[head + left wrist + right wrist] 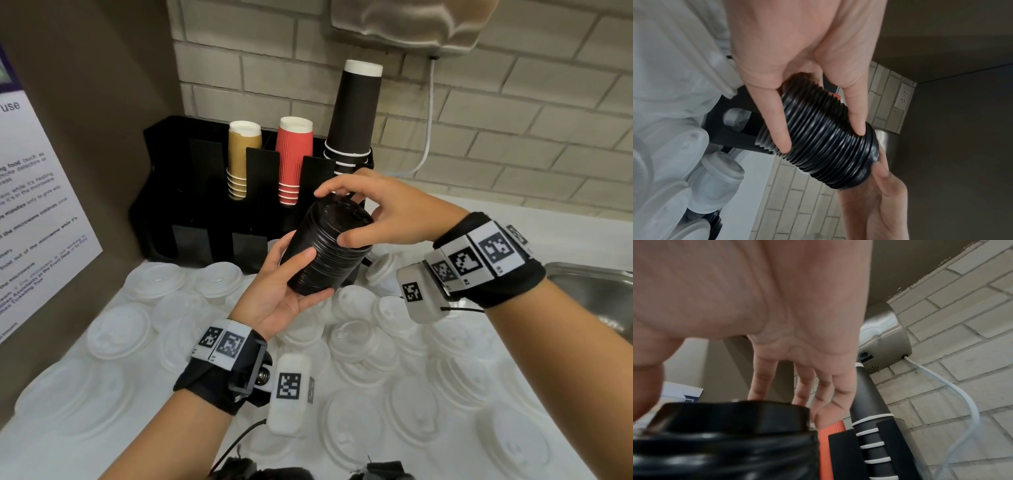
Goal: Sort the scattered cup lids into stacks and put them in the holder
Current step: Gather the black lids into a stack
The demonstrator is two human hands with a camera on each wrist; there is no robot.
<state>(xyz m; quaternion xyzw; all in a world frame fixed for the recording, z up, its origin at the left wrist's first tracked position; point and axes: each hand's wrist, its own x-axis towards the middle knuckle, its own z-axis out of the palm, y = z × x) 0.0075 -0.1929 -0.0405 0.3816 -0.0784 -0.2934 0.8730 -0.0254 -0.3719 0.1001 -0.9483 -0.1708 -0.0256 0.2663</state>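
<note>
Left hand point(281, 291) cupped under tilted black lid stack point(325, 246), right hand point(376, 212) fingers clasping its top.

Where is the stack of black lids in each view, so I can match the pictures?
Head: stack of black lids at centre, tilted, held between both hands.
Left wrist: centre, running diagonally to lower right.
Right wrist: bottom left, close and blurred.
Shared landmark: the red cups behind it.

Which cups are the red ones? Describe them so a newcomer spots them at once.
Find the black holder against the brick wall. The red cups stand upside down in its middle slot, between tan cups and taller black cups. Only they are ribbed.
</note>
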